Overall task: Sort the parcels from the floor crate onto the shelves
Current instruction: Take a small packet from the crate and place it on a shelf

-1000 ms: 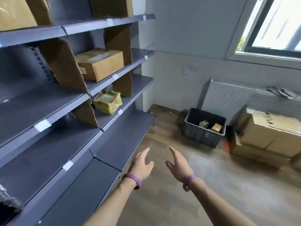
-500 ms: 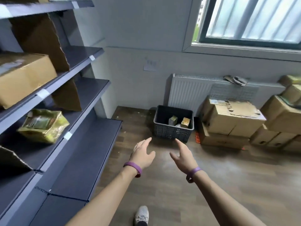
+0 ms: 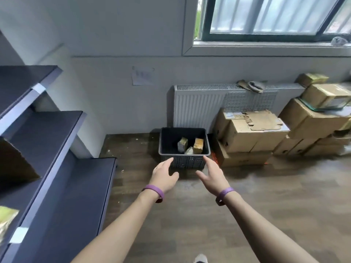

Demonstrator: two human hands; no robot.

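A dark plastic crate [image 3: 183, 161] stands on the wooden floor against the radiator. Inside it are a greenish wrapped parcel [image 3: 182, 145], a brown parcel [image 3: 198, 145] and a smaller pale one [image 3: 189, 150] between them. My left hand [image 3: 164, 175] and my right hand [image 3: 212, 174] reach forward, fingers apart and empty, short of the crate's front wall. Dark metal shelves [image 3: 55, 141] run along the left. A yellow-green parcel [image 3: 5, 222] shows at the left edge on a shelf.
Stacked cardboard boxes [image 3: 252, 135] sit right of the crate, with more [image 3: 315, 118] at the far right. A white radiator [image 3: 197, 107] and a window [image 3: 273, 18] are behind. A cardboard divider [image 3: 13, 164] stands on a shelf. My shoe [image 3: 201, 259] shows at the bottom.
The view has swung right, away from the shelves and toward the crate. The crate now appears larger and closer. Both hands stay open and stretch toward it.
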